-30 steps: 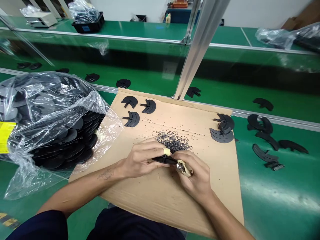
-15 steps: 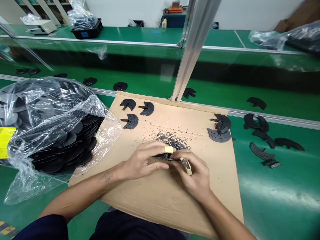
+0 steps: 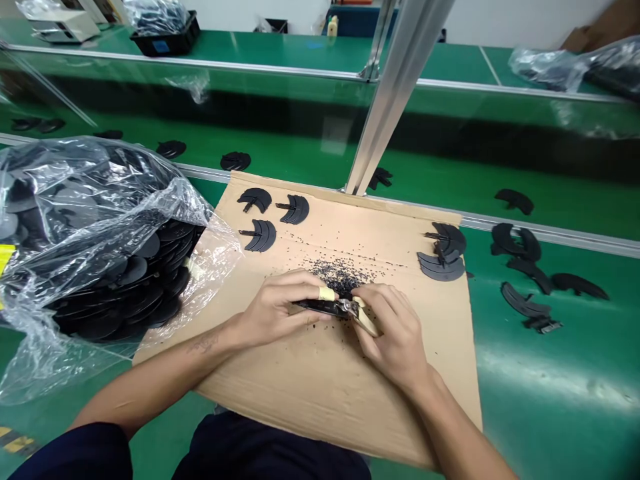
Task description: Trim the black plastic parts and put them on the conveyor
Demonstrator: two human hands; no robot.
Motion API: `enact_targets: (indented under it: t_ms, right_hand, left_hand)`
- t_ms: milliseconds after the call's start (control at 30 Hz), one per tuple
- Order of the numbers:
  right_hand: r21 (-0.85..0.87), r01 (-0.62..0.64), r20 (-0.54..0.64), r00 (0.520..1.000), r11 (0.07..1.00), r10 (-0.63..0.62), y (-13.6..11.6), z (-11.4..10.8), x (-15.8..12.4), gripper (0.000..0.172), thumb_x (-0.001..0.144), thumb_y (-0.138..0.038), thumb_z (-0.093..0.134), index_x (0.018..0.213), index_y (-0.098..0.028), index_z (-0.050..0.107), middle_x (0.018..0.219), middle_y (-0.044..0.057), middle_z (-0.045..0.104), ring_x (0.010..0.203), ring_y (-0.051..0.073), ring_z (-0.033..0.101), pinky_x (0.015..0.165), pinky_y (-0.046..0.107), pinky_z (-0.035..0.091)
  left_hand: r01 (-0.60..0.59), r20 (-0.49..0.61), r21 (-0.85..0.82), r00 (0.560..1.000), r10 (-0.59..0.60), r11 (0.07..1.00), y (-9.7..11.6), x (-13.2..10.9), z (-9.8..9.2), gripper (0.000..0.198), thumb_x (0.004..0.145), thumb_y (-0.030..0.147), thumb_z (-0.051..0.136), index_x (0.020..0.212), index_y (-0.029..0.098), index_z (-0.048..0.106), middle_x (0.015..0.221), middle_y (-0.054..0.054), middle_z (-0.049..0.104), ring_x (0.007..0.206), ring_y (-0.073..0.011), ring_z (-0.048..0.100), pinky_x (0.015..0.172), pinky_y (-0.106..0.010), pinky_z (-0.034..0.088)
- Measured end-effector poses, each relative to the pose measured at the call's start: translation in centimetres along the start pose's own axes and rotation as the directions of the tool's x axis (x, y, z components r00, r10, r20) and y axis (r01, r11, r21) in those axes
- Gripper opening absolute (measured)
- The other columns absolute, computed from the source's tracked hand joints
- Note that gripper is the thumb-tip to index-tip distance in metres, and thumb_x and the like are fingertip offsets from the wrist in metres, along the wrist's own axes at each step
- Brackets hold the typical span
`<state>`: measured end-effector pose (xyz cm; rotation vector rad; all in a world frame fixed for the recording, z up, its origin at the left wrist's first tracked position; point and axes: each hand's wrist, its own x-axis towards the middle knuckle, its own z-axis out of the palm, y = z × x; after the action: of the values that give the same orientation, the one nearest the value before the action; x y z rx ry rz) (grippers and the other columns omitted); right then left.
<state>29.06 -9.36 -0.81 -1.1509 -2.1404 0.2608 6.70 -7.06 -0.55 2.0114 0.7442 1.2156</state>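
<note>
Left hand [image 3: 270, 303] has brought its thumb in, pinching black part [image 3: 320, 307] above cardboard [image 3: 310, 393]; right hand [image 3: 395, 327] grips metal-tipped tool [image 3: 349, 307] at part's right end, near black bits [image 3: 340, 272].

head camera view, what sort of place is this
Probably a factory workshop: a clear plastic bag holds many round black parts, small black scraps litter a cardboard sheet, and an aluminium post rises beyond it.

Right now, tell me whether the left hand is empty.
No, the left hand is gripping a black part over the cardboard sheet.
</note>
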Motion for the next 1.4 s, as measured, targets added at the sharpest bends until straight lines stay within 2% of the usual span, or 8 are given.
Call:
enact_targets:
  t_ms: [467,700,900,1000,1100,1233,1300,1400]
  right_hand:
    - [-0.046,0.056,-0.013,0.998,0.997,-0.057,-0.4,-0.3,-0.4,0.009,0.094,-0.011,0.057,0.093,-0.015,0.066,0.068,0.004,0.062,0.061,0.015,0.052,0.059,0.029,0.041]
    - [0.120,-0.162,-0.032,0.985,0.979,0.167,0.0,0.0,-0.1,0.017,0.090,-0.009,0.052,0.097,-0.019,0.064,0.076,0.003,0.062,0.067,0.016,0.057,0.061,0.028,0.044]
    - [0.366,-0.259,0.143,0.965,0.894,0.221,-0.8,-0.2,0.4,0.014,0.089,-0.022,0.064,0.103,-0.023,0.062,0.089,0.002,0.068,0.075,0.017,0.062,0.066,0.030,0.049]
    - [0.353,-0.174,0.080,0.985,0.919,0.156,-1.1,-0.2,0.3,0.008,0.091,-0.020,0.062,0.098,-0.022,0.061,0.084,0.003,0.065,0.072,0.017,0.060,0.063,0.030,0.047]
    - [0.109,-0.003,-0.039,0.999,0.994,0.007,-1.0,-0.2,-0.1,0.015,0.092,-0.008,0.053,0.097,-0.019,0.062,0.078,0.004,0.064,0.071,0.017,0.056,0.063,0.031,0.042]
    - [-0.141,0.143,-0.031,0.988,0.980,-0.148,-0.9,-0.2,-0.4,0.015,0.092,-0.009,0.054,0.099,-0.017,0.065,0.078,0.006,0.067,0.068,0.018,0.052,0.060,0.033,0.035]
    - [-0.083,0.157,-0.013,0.987,0.984,-0.158,-1.1,-0.3,-0.4,0.015,0.092,-0.011,0.054,0.101,-0.017,0.064,0.079,0.006,0.067,0.068,0.018,0.053,0.060,0.033,0.036]
    - [0.175,0.080,-0.040,0.996,0.981,-0.074,-1.1,-0.6,-0.2,0.018,0.089,-0.012,0.059,0.105,-0.019,0.063,0.083,0.005,0.067,0.071,0.018,0.058,0.063,0.033,0.043]
  left_hand:
    - [-0.030,0.087,-0.072,0.996,0.036,0.997,0.6,0.1,-0.4,0.017,0.087,0.018,0.074,0.104,0.017,0.075,0.090,-0.008,0.076,0.081,-0.0156,0.069,0.072,-0.030,0.058]
    - [-0.065,0.037,0.033,0.997,0.064,0.997,0.6,0.3,-0.4,0.018,0.086,0.022,0.076,0.104,0.018,0.075,0.090,-0.007,0.077,0.082,-0.0164,0.067,0.075,-0.033,0.055]
    - [-0.029,-0.040,0.041,0.999,0.030,0.999,0.1,0.1,-0.3,0.019,0.087,0.022,0.075,0.105,0.016,0.072,0.093,-0.007,0.075,0.084,-0.0152,0.069,0.073,-0.029,0.057]
    - [-0.028,-0.041,0.050,0.999,0.030,0.998,0.0,0.1,-0.1,0.020,0.087,0.020,0.074,0.106,0.015,0.069,0.094,-0.007,0.074,0.088,-0.0158,0.070,0.076,-0.029,0.060]
    - [-0.100,0.027,0.186,0.995,0.097,0.978,-0.2,-0.1,0.0,0.020,0.090,0.014,0.066,0.110,0.014,0.066,0.101,-0.010,0.073,0.095,-0.0182,0.070,0.082,-0.033,0.061]
    - [-0.175,0.167,0.440,0.980,0.110,0.881,-0.5,-0.4,0.0,0.027,0.089,0.005,0.060,0.113,0.016,0.065,0.101,-0.009,0.071,0.093,-0.0197,0.067,0.081,-0.035,0.059]
    - [-0.178,0.195,0.461,0.976,0.096,0.869,-0.6,-0.6,0.0,0.028,0.089,0.004,0.059,0.113,0.017,0.065,0.099,-0.008,0.072,0.091,-0.0195,0.067,0.080,-0.035,0.059]
    - [-0.104,0.130,0.352,0.990,0.062,0.930,-0.7,-0.6,0.0,0.027,0.089,0.004,0.058,0.112,0.016,0.065,0.099,-0.008,0.073,0.091,-0.0190,0.069,0.079,-0.033,0.060]
